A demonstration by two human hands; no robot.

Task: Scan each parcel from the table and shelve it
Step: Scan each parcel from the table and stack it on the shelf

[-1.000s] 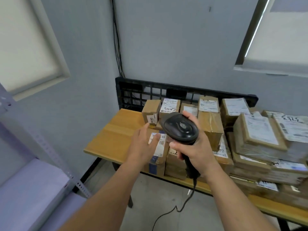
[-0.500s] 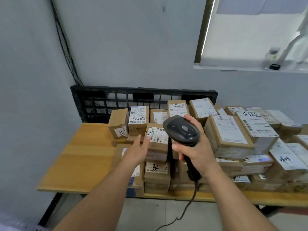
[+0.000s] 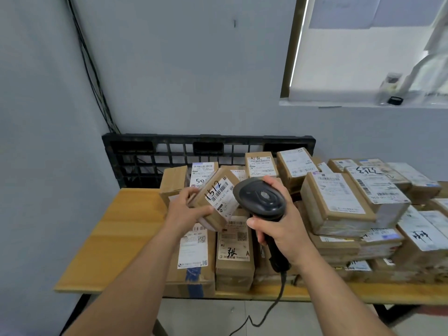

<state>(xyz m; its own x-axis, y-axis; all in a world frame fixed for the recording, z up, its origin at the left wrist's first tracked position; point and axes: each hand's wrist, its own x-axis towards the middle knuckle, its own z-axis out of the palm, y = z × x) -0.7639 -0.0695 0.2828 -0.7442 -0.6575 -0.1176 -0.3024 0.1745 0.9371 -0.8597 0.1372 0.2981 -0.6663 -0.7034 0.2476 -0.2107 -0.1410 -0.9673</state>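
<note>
My left hand grips a small cardboard parcel with a white barcode label marked "1512", lifted and tilted above the other boxes. My right hand holds a black corded barcode scanner by its handle, its head right beside the parcel's label. Several more labelled cardboard parcels are piled on the wooden table under and to the right of my hands.
A black plastic pallet leans against the grey wall behind the table. Black cables run down the wall corner. A window sill with small items lies at the upper right. The scanner cord hangs to the floor.
My left hand has closed on the "1512" parcel and lifted it, tilted, beside the scanner head. The view has turned right and moved closer to the table.
</note>
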